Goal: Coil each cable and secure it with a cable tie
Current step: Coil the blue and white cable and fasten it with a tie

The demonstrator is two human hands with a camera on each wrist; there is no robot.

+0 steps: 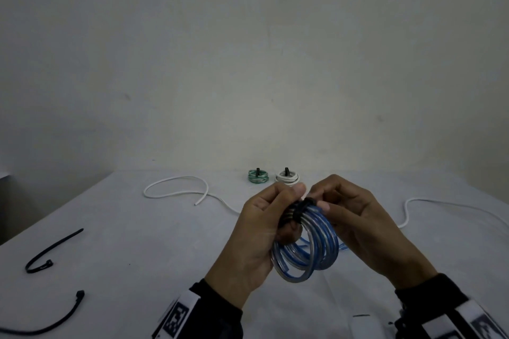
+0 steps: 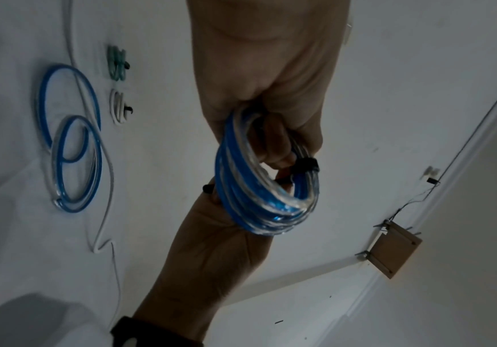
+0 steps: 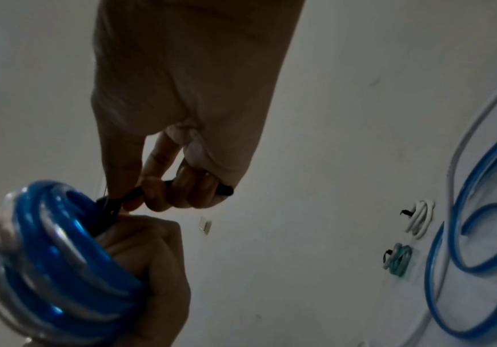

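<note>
A coil of blue and clear cable (image 1: pixel 308 250) is held upright above the table in front of me. My left hand (image 1: pixel 264 217) grips the coil at its top left, fingers curled through the loops (image 2: pixel 259 199). A black cable tie (image 1: pixel 300 209) wraps the coil's top. My right hand (image 1: pixel 355 217) pinches the tie's tail (image 3: pixel 164 187) between thumb and fingers, right beside the coil (image 3: pixel 48 258). The tie's head (image 2: pixel 306 164) sits against the strands.
A tied green coil (image 1: pixel 258 176) and a tied white coil (image 1: pixel 287 177) stand at the table's far edge. A loose white cable (image 1: pixel 176 187) runs across the table. More blue cable (image 2: pixel 72 140) lies in loose loops. Two black ties (image 1: pixel 52 252) (image 1: pixel 55 319) lie at the left.
</note>
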